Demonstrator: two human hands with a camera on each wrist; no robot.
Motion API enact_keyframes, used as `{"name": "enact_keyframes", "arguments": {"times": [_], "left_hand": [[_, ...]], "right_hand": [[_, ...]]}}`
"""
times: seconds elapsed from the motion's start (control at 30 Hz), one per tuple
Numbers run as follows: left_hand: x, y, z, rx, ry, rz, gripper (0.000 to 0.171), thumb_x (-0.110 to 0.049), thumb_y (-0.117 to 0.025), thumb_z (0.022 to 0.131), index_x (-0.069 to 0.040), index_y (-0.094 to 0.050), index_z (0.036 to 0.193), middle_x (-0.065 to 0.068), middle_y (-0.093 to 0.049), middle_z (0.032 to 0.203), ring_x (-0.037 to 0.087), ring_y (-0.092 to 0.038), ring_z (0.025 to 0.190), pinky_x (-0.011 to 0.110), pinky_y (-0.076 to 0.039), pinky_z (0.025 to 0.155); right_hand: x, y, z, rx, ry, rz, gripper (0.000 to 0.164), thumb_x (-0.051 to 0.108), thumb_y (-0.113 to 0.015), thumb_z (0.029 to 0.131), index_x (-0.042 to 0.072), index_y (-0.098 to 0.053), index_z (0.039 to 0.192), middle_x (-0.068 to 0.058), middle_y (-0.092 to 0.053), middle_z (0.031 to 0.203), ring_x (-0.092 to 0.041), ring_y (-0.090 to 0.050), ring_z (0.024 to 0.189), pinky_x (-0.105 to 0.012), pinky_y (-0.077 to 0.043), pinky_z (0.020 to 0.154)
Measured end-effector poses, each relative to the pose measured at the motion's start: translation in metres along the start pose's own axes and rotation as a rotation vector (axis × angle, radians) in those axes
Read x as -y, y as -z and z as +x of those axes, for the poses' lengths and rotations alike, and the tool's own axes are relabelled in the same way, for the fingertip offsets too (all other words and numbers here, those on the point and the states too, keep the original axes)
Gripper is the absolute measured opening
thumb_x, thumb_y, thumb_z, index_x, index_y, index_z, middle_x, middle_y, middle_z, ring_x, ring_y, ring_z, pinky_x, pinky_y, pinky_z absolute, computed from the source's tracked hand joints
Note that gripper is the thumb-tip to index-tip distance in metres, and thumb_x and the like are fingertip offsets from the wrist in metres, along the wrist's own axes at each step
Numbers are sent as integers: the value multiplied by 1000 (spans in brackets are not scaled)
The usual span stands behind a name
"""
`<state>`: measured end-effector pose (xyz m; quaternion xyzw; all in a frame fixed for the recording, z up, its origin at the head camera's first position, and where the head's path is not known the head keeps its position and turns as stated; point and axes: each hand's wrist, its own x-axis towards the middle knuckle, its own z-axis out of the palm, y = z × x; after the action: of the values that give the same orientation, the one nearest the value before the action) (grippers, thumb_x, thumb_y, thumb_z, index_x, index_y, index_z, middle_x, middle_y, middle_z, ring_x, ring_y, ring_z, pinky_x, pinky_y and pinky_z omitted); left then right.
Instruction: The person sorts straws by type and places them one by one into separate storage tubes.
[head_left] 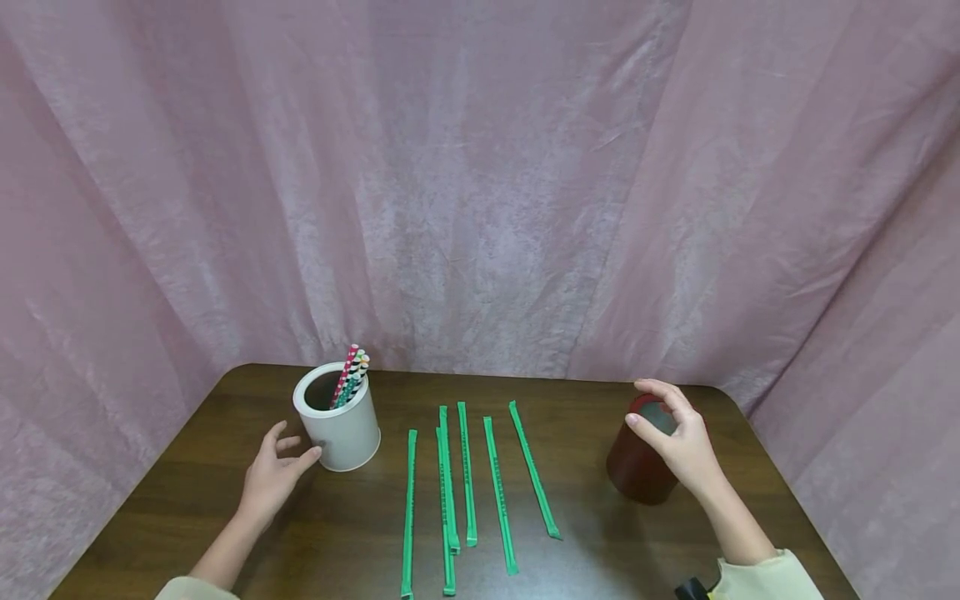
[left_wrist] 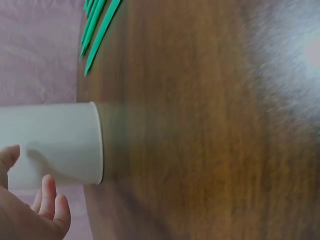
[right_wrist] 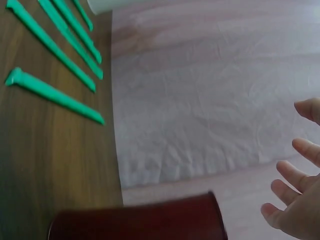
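A white can [head_left: 341,437] stands at the table's left, with several patterned paper straws [head_left: 352,375] leaning inside it. My left hand [head_left: 273,479] is just beside the can, fingers spread and loosely bent around nothing; its thumb overlaps the can's edge in the head view, and I cannot tell whether it touches. On the right stands a dark red can [head_left: 641,458]. Above its rim hovers my right hand [head_left: 682,442], thumb and fingers apart; the right wrist view shows the fingers [right_wrist: 295,175] clear of the can [right_wrist: 140,220]. Several green wrapped straws [head_left: 498,492] lie between the cans.
All of this is on a brown wooden table [head_left: 577,575] with rounded back corners. A pink curtain [head_left: 480,183] hangs right behind its far edge. Two of the green straws overlap near the middle.
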<state>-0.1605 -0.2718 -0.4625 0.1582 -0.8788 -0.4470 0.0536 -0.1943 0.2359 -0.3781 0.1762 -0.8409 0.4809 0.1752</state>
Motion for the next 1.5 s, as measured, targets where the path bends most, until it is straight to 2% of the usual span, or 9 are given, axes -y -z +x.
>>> {"name": "enact_keyframes", "arguments": {"times": [0.13, 0.23, 0.33, 0.53, 0.8, 1.07, 1.17, 1.3, 1.5], "left_hand": [[1, -9, -4, 21, 20, 19, 77, -39, -58, 82, -2, -19, 137, 22, -47, 123, 33, -54, 103, 38, -46, 75], [2, -16, -6, 47, 9, 24, 70, -34, -59, 82, -1, -24, 133, 23, -51, 119, 31, -56, 99, 34, -46, 71], [3, -24, -9, 47, -7, 54, 62, -29, -59, 82, 0, -30, 128, 22, -55, 113, 29, -58, 92, 31, -45, 67], [5, -39, -13, 45, -39, 116, 47, -22, -61, 81, 0, -40, 116, 20, -60, 102, 26, -60, 82, 30, -42, 63], [0, -62, -14, 79, -65, 94, 41, -20, -63, 79, -2, -47, 113, 13, -62, 96, 16, -59, 73, 26, -42, 61], [-10, -87, -13, 130, -104, 41, 45, -18, -64, 78, -1, -48, 117, 12, -62, 96, 14, -59, 70, 26, -45, 59], [-11, -95, -12, 134, -129, 59, 44, -18, -65, 77, -2, -49, 115, 11, -62, 95, 14, -58, 70, 27, -45, 60], [-10, -102, -8, 134, -154, 94, 43, -20, -65, 77, -2, -50, 113, 11, -63, 95, 16, -58, 73, 30, -46, 62], [-13, -108, -4, 146, -168, 133, 43, -22, -66, 78, -1, -51, 113, 11, -63, 94, 23, -58, 84, 38, -47, 71]], "right_hand": [[-9, 9, -3, -27, -27, -71, 51, 9, -68, 75, 11, -49, 122, 1, -41, 126, 5, -30, 115, -10, -26, 92], [-19, 16, -6, -3, -72, -124, 57, 15, -69, 75, 12, -45, 126, -2, -36, 132, -10, -26, 124, -34, -29, 99], [-29, 23, -8, 21, -113, -147, 63, 20, -70, 75, 10, -40, 129, -10, -30, 137, -29, -23, 125, -57, -28, 90], [-47, 32, -12, 68, -169, -184, 78, 26, -71, 73, 8, -29, 136, -18, -19, 142, -42, -15, 126, -66, -24, 86], [-60, 40, -17, 119, -240, -120, 89, 23, -69, 76, 5, -10, 140, -24, -14, 138, -40, -22, 122, -61, -30, 88], [-71, 40, -22, 132, -305, -23, 91, 18, -67, 77, 3, -4, 141, -24, -10, 138, -40, -16, 126, -60, -24, 94], [-74, 40, -23, 127, -313, -46, 89, 20, -66, 78, 3, -6, 141, -24, -15, 137, -37, -23, 121, -42, -36, 91], [-75, 41, -23, 139, -329, -92, 87, 24, -65, 79, 2, -8, 140, -24, -17, 137, -36, -30, 116, -35, -40, 83], [-75, 41, -23, 148, -365, -98, 85, 27, -65, 79, 0, -11, 140, -26, -18, 137, -36, -32, 113, -45, -42, 82]]}}
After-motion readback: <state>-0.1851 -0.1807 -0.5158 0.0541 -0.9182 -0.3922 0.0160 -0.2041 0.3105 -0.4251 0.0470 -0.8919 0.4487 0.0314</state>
